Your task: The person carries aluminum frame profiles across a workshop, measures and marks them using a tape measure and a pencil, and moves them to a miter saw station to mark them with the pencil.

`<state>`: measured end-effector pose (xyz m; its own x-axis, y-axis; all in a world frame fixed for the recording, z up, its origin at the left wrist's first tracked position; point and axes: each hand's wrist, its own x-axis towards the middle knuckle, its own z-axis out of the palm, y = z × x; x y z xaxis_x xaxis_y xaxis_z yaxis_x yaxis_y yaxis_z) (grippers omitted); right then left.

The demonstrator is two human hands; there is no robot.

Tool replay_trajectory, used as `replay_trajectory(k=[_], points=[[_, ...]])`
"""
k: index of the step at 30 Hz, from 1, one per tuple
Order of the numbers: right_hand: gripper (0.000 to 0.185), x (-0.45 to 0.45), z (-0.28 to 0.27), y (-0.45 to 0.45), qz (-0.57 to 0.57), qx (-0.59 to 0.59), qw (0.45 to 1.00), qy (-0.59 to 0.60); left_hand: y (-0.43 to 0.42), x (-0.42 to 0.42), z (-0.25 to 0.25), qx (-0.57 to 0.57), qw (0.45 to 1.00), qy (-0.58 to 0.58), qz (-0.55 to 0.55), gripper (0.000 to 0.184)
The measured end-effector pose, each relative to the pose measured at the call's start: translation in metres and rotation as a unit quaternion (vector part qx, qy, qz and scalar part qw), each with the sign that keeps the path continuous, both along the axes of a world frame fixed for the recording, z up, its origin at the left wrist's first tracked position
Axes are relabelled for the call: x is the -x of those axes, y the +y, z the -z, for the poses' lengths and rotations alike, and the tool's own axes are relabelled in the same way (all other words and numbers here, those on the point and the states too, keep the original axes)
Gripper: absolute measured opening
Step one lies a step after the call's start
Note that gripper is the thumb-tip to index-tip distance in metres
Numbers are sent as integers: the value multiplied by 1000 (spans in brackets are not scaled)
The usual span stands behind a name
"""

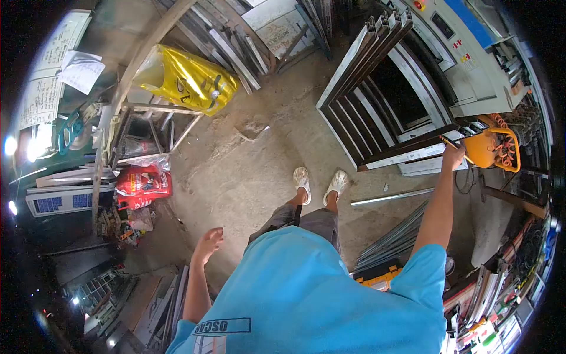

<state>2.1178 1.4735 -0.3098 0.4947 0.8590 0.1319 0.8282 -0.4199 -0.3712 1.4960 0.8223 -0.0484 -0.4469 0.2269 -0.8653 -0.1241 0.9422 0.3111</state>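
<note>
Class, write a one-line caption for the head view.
In a cluttered workshop, the right hand grips a slim item by grouped frames; the left hand hangs empty.

Head-worn view looks steeply down past the wearer's chest.

Open floor [236, 177] extends ahead of the feet. Stacked frames [377, 141] obstruct the right side. The yellow bag [188, 79] and red bag [143, 186] obstruct the left.
</note>
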Motion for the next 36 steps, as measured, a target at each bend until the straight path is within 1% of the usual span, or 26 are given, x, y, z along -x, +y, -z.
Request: replay_trajectory(k=[1, 2, 3, 5, 7, 8, 9, 11, 12, 13, 15, 17, 18, 19, 21, 22, 24, 26, 29, 33, 34, 36], points=[[51, 9, -11, -17, -19, -58, 998, 7, 7, 0, 3, -14, 1000, 1, 1, 60], [51, 18, -21, -28, 19, -35, 998, 52, 7, 1, 12, -36, 999, -1, -4, 61], [51, 25, -31, -39, 55, -10, 994, 96, 9, 0, 14, -35, 999, -4, 6, 61], [59, 45, -41, -67, 104, -53, 987, 114, 15, -2, 18, -37, 999, -6, 24, 60], [69, 52, -38, -92, 120, -68, 984, 110, 7, -3, 27, -40, 999, -12, 20, 59], [73, 61, -46, -107, 106, -77, 985, 113, 0, -2, 33, -41, 999, -15, 21, 58], [70, 71, -55, -121, 106, -91, 982, 126, -6, 0, 39, -41, 999, -26, 19, 56], [75, 76, -48, -141, 101, -88, 985, 105, -25, 4, 57, -40, 998, -51, 17, 52], [82, 76, -46, -151, 100, -59, 986, 123, -38, 6, 66, -18, 998, -65, 20, 51], [88, 93, -63, -168, 92, -63, 988, 111, -51, 13, 81, 0, 997, -78, 27, 50], [85, 101, -67, -192, 46, -52, 982, 178, -51, 32, 98, 28, 996, -82, 27, 46], [75, 126, -82, -218, 68, -43, 988, 135, -57, 47, 112, 68, 995, -73, 14, 41], [77, 135, -94, -230, 63, -16, 985, 159, -64, 55, 124, 36, 998, -57, -1, 42], [79, 147, -102, -241, 77, -13, 987, 142, -65, 60, 128, 21, 998, -50, -26, 43], [81, 154, -108, -258, 69, -5, 982, 177, -58, 70, 129, -7, 997, -33, -73, 45], [86, 152, -104, -265, 57, 2, 988, 145, -55, 72, 128, -22, 996, -31, -77, 48], [82, 156, -101, -276, 33, -17, 997, 66, -49, 83, 131, -17, 996, -68, -51, 50], [81, 169, -113, -283, 14, -32, 999, 4, -48, 96, 143, -20, 995, -85, -40, 49], [80, 175, -132, -286, -49, 47, 997, -30, -47, 110, 162, -37, 994, -83, -55, 47], [75, 186, -161, -281, -87, 124, 985, -78, -55, 128, 175, -52, 992, -84, -81, 48], [70, 189, -168, -277, -80, 150, 981, -91, -56, 133, 175, -53, 992, -82, -86, 49], [71, 190, -174, -274, -111, 172, 967, -153, -60, 139, 175, -54, 991, -78, -96, 50]])
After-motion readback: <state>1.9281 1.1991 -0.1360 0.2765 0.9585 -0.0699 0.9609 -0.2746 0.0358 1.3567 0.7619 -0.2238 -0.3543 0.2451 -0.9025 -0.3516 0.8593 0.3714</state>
